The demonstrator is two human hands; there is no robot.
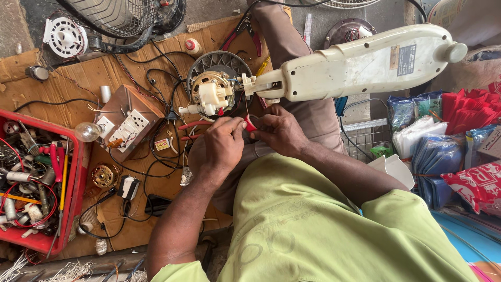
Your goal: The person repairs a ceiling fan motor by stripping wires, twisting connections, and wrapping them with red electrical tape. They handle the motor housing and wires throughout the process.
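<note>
A cream fan stand (360, 65) lies across my lap with its bare motor (211, 94) and grey round housing (219, 62) pointing left. Thin wires run down from the motor to my hands. My left hand (222, 146) and my right hand (279, 130) meet just under the motor, fingertips pinched together on a small red piece (250, 125) at the end of a wire. Red-handled pliers (190, 125) lie under my left hand on the cardboard.
A red tray (78, 172) of wires and parts sits at the left. A socket board (128, 122) with a bulb (87, 131) lies on cardboard (78, 78). Fan grille (112, 15) at top, red pliers (245, 31), plastic packets (443, 151) at right.
</note>
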